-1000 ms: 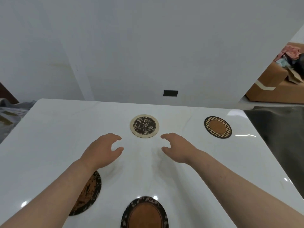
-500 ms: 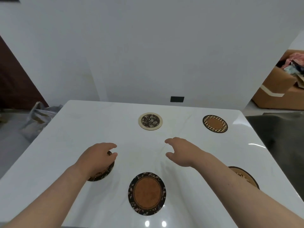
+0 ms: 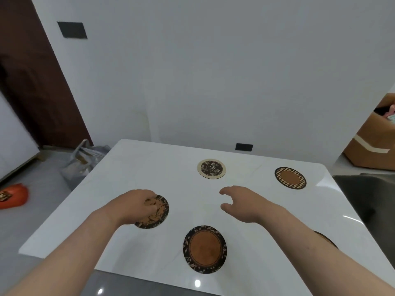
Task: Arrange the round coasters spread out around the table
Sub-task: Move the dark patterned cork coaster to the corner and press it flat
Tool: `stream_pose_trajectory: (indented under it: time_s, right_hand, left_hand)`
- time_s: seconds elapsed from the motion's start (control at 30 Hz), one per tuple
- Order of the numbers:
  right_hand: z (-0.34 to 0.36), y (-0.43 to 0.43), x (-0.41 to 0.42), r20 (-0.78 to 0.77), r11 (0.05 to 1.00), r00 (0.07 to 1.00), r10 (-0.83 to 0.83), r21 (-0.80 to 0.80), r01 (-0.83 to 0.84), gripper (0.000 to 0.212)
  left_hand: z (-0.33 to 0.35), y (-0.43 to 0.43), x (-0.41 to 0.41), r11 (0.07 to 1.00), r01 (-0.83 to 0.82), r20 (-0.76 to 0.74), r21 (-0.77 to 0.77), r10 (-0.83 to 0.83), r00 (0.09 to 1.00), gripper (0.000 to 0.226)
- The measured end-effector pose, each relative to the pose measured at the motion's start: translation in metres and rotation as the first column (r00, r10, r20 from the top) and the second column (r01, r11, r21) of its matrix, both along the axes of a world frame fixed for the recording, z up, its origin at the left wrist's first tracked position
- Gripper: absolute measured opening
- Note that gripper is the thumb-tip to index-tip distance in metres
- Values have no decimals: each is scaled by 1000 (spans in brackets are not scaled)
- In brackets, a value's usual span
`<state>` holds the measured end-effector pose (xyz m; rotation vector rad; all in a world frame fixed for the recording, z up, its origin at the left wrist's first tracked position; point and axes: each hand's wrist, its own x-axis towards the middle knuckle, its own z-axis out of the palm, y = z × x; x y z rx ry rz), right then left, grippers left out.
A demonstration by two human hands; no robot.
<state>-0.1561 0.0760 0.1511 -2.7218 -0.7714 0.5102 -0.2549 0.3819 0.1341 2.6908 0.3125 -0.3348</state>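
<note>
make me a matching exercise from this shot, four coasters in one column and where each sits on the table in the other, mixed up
Column 1
1. checkered-rim coaster
2. cream-rim floral coaster
3. leaf-border coaster
4. mottled cork coaster

Column 2
A. nearest the camera, between the two forearms
B. far right of the white table
C. under the left hand
D. far side, middle, beyond the right hand

Pairs: 1-B, 2-D, 3-A, 4-C
</note>
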Motion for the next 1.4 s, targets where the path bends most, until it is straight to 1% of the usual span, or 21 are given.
stream_pose_trajectory:
  time_s: [0.1, 0.2, 0.33, 0.47, 0.8, 1.03, 1.2, 1.33, 1.4]
  right_hand:
    - [4, 14, -6, -4, 1000, 1000, 14, -13, -14, 53]
    - [6, 33, -15, -11, 999, 999, 38, -22, -38, 52]
    - [6, 60, -29, -24, 997, 998, 65, -31, -66, 51]
    - [3, 89, -48, -27, 995, 996, 82, -45, -84, 52]
    - [-8, 142, -93, -36, 996, 998, 52, -75, -54, 52]
    - [-20, 159, -89, -33, 996, 998, 55, -75, -58, 53]
    - [-42, 176, -72, -38, 994, 997, 73, -79, -76, 53]
    - [-63, 183, -50, -84, 993, 994, 65, -94, -73, 53]
    - [-72, 186, -36, -117, 993, 991, 61, -91, -72, 53]
  left_hand:
    - [1, 9, -14, 1000, -14, 4, -13, 14, 1000, 46]
    - [0, 22, -29, 999, -33, -5, -32, 33, 999, 50]
    - [1, 47, -51, 998, -57, 2, -37, 58, 998, 46]
    - [-2, 76, -72, 997, -74, -4, -18, 73, 997, 53]
    - [-12, 127, -113, 997, -54, -19, -62, 53, 998, 52]
    - [-26, 141, -109, 996, -46, -28, -77, 44, 999, 50]
    - [-49, 144, -85, 995, -41, -44, -86, 37, 998, 50]
    - [-71, 145, -62, 991, -57, -101, -117, 45, 994, 51]
    - [-81, 146, -47, 984, -75, -138, -159, 53, 989, 52]
